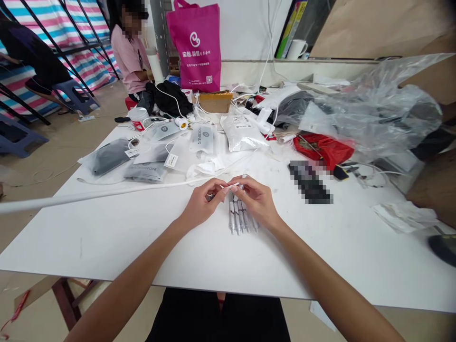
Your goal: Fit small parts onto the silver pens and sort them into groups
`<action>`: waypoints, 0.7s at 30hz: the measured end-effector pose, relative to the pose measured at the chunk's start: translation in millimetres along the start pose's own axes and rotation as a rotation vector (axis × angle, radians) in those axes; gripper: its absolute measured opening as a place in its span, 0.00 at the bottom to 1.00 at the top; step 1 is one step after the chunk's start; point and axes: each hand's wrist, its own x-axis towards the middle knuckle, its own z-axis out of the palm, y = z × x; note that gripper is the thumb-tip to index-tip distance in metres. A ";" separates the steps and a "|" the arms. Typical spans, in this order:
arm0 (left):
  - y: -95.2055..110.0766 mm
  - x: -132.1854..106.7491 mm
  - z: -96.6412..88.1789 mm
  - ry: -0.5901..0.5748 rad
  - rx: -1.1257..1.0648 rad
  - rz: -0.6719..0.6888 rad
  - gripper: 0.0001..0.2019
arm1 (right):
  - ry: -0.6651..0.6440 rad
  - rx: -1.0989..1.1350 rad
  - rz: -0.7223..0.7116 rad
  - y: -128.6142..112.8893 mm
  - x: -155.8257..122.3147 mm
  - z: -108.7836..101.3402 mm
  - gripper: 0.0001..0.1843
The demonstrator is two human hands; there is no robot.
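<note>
A: What is in the left hand (203,202)?
B: Its thumb and fingertips pinch a thin, whitish strip-like piece (233,185), over the middle of the white, flat-topped table (117,232).
A: And the right hand (261,202)?
B: It pinches the same piece from the right, so the two sets of fingertips nearly meet. The piece is too small for me to tell what it is.
A: What lies under them?
B: A row of slim silver-and-white pens (238,216), side by side on the table, ends pointing to the near edge. The right hand partly covers them; whether it touches them, I cannot tell.
A: And around that?
B: To the left, a long white cord (89,195) runs across the table. Beyond it lie frosted plastic pouches with dark contents (109,156). Farther off, near the middle, is a plump white plastic packet (244,134); to its right, a crumpled red plastic bag (322,149).
A: Anyone else?
B: A person in a pink top (128,64), at the far left.
</note>
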 end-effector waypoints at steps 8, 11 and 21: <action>2.8 -0.8 0.5 -0.021 -0.048 -0.040 0.14 | 0.009 -0.015 0.000 -5.8 0.4 -1.9 0.11; 0.2 0.7 0.1 0.025 -0.048 -0.085 0.16 | 0.050 -0.003 0.054 -9.1 2.9 -5.5 0.16; -1.5 2.3 -0.6 0.051 0.001 -0.109 0.18 | 0.358 0.505 0.250 -11.7 18.5 -22.9 0.20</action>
